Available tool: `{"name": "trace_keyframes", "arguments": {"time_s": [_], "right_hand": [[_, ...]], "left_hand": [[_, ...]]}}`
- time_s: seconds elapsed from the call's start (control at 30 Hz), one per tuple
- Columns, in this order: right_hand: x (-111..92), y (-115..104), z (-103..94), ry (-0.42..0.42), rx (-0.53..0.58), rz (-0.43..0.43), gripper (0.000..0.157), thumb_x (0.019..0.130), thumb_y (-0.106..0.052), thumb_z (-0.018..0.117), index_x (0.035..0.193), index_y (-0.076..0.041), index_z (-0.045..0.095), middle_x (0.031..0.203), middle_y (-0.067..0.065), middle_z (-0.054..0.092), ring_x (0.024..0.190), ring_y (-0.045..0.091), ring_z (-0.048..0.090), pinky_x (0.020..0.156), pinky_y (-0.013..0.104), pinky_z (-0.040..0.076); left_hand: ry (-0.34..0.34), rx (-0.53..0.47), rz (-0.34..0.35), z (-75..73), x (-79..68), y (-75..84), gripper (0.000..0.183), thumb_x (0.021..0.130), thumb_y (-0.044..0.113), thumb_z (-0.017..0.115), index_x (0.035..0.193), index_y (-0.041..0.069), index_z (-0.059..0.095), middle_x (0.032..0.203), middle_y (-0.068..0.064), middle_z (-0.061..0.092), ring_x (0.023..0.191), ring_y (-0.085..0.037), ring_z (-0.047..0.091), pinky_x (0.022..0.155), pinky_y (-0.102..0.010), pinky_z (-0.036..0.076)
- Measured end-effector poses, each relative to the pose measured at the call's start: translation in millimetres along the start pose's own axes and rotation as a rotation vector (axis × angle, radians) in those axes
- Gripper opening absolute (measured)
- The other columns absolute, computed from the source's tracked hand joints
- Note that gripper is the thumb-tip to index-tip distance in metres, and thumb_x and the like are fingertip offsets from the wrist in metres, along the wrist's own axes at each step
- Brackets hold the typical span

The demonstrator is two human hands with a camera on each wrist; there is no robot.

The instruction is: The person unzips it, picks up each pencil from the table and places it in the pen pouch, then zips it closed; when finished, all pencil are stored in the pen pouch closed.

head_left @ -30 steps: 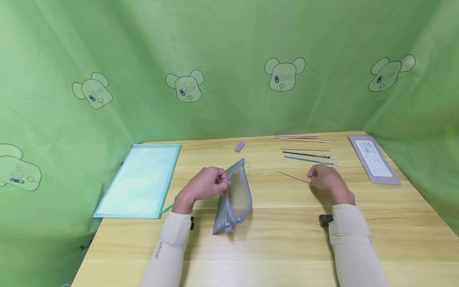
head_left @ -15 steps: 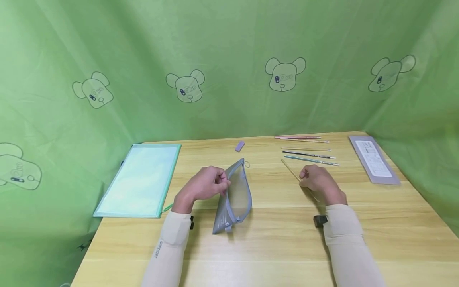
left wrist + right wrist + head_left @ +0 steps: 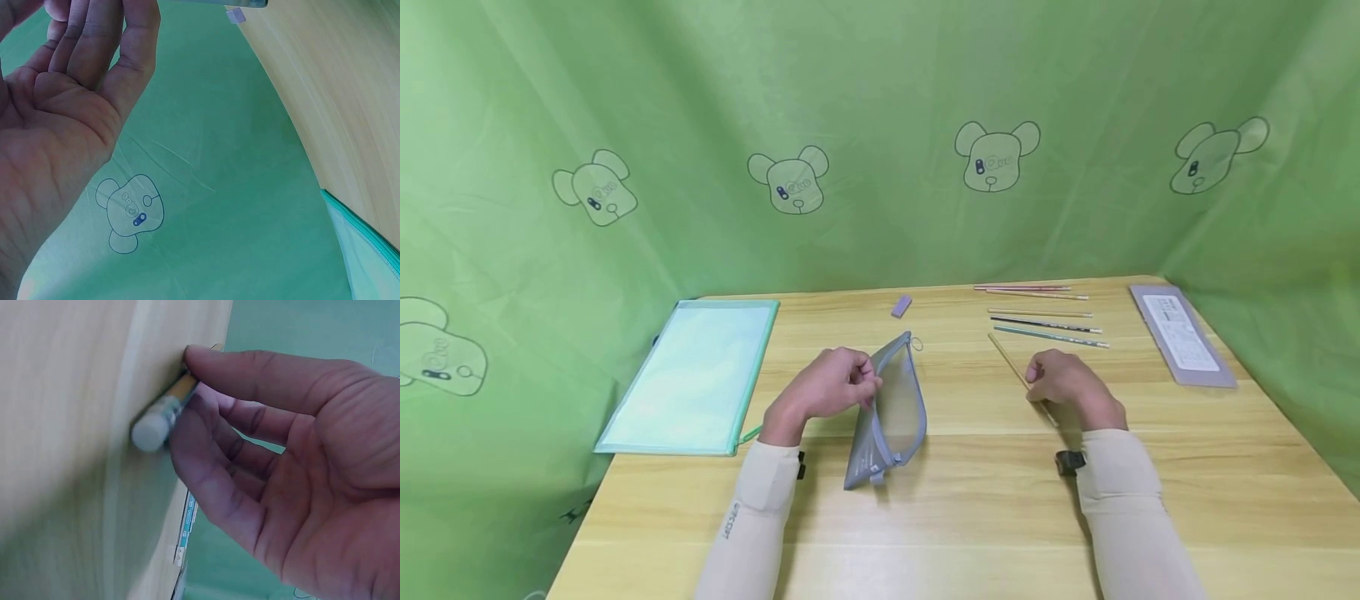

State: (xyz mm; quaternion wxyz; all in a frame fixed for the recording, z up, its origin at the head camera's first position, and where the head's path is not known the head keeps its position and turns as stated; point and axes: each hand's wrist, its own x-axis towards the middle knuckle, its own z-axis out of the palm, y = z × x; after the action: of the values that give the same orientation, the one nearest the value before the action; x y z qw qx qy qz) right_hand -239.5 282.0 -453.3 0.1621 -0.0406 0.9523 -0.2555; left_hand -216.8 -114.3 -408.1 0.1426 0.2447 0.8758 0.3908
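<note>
My left hand point(image 3: 835, 385) pinches the upper edge of a grey zip pouch point(image 3: 901, 408), whose mouth gapes toward the right. In the left wrist view that hand point(image 3: 69, 106) shows its palm, and the pinch itself is out of frame. Between thumb and fingers, my right hand point(image 3: 1067, 383) pinches a yellow pencil point(image 3: 1009, 357) that slants across the table. The right wrist view shows the pencil's white eraser end point(image 3: 151, 431) toward the camera, close to the wood. Beyond this hand lie several pencils, among them a teal one point(image 3: 1048, 336) and a black one point(image 3: 1037, 322).
A pale mesh zip folder point(image 3: 692, 375) with a green edge lies on the left. A purple eraser point(image 3: 901, 307) sits behind the pouch. On the right is a flat grey-purple case point(image 3: 1183, 333) with a white label. Green curtain point(image 3: 880, 100) surrounds the table point(image 3: 970, 517).
The pencil in my right hand has swung to a steeper slant, its far end now pointing away from me. That hand shifted slightly left. My left hand and the pouch stayed put.
</note>
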Motion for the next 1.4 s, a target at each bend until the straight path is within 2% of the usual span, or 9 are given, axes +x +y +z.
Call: {"name": "trace_keyframes", "arguments": {"time_s": [0.47, 0.8, 1.17, 1.4], "right_hand": [[3.0, -11.2, 10.3, -0.004, 0.004, -0.003, 0.017, 0.088, -0.005, 0.072, 0.102, -0.002, 0.062, 0.090, 0.009, 0.062, 0.081, 0.023, 0.059, 0.071, 0.033, 0.050], [5.0, -18.8, 16.0, 0.006, 0.000, -0.002, 0.016, 0.091, -0.007, 0.073, 0.103, -0.003, 0.062, 0.089, 0.008, 0.062, 0.079, 0.022, 0.058, 0.069, 0.032, 0.049], [8.5, -34.4, 24.3, 0.011, -0.003, -0.017, 0.015, 0.086, -0.004, 0.072, 0.098, -0.004, 0.063, 0.088, 0.008, 0.063, 0.078, 0.022, 0.059, 0.069, 0.032, 0.047], [8.8, -36.9, 26.9, 0.009, 0.020, -0.022, 0.018, 0.085, -0.006, 0.074, 0.099, -0.004, 0.062, 0.087, 0.008, 0.063, 0.078, 0.022, 0.059, 0.068, 0.032, 0.048]], "left_hand": [[0.000, 0.011, -0.001, 0.7, 0.8, -0.6, 0.015, 0.105, 0.012, 0.068, 0.091, 0.008, 0.071, 0.082, -0.003, 0.077, 0.084, -0.034, 0.081, 0.063, -0.025, 0.051], [-0.008, 0.009, -0.003, 2.4, 1.7, -0.1, 0.014, 0.105, 0.013, 0.068, 0.092, 0.008, 0.071, 0.083, -0.003, 0.077, 0.084, -0.034, 0.081, 0.062, -0.025, 0.051], [-0.017, -0.003, -0.015, 2.4, 2.2, 1.8, 0.013, 0.105, 0.011, 0.068, 0.092, 0.007, 0.070, 0.084, -0.005, 0.077, 0.086, -0.036, 0.082, 0.063, -0.024, 0.051], [-0.017, 0.004, -0.022, 2.7, 1.8, 1.8, 0.013, 0.105, 0.013, 0.069, 0.092, 0.008, 0.071, 0.083, -0.004, 0.077, 0.086, -0.035, 0.081, 0.063, -0.024, 0.050]]}}
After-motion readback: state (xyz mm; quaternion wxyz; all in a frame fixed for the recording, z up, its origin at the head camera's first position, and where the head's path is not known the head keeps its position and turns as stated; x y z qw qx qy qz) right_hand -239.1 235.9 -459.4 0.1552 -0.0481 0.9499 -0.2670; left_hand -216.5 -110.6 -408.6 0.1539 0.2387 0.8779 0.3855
